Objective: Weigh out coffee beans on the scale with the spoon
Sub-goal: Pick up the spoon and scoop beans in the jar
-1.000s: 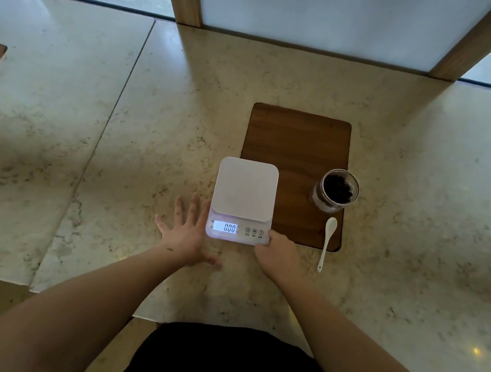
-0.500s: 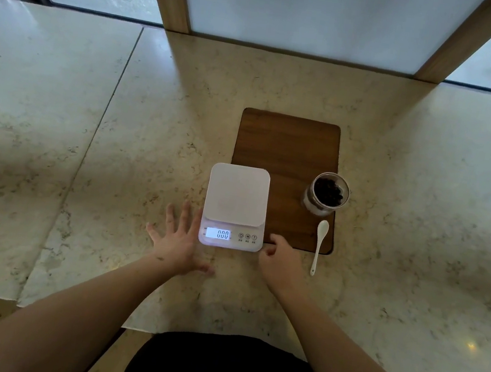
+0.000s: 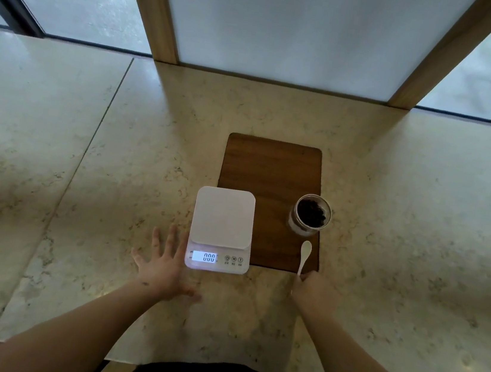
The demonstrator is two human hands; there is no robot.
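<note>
A white digital scale point(image 3: 221, 229) sits in front of me with its lit display reading 000 and its platform bare. To its right an open glass jar of dark coffee beans point(image 3: 310, 214) stands on a brown wooden board point(image 3: 271, 170). A white spoon point(image 3: 304, 256) lies below the jar, bowl pointing away from me. My right hand point(image 3: 313, 293) covers the near end of the spoon's handle with curled fingers; whether it grips the handle is hidden. My left hand point(image 3: 165, 264) lies flat on the counter, fingers spread, beside the scale's left edge.
The marble counter point(image 3: 115, 168) runs wide to both sides, with a seam on the left. Wooden posts point(image 3: 152, 8) and frosted window panels stand along the far edge. The near counter edge is right by my body.
My right hand has moved from the scale's front right corner rightward to the spoon's handle. The left hand has stayed beside the scale. The display still reads 000.
</note>
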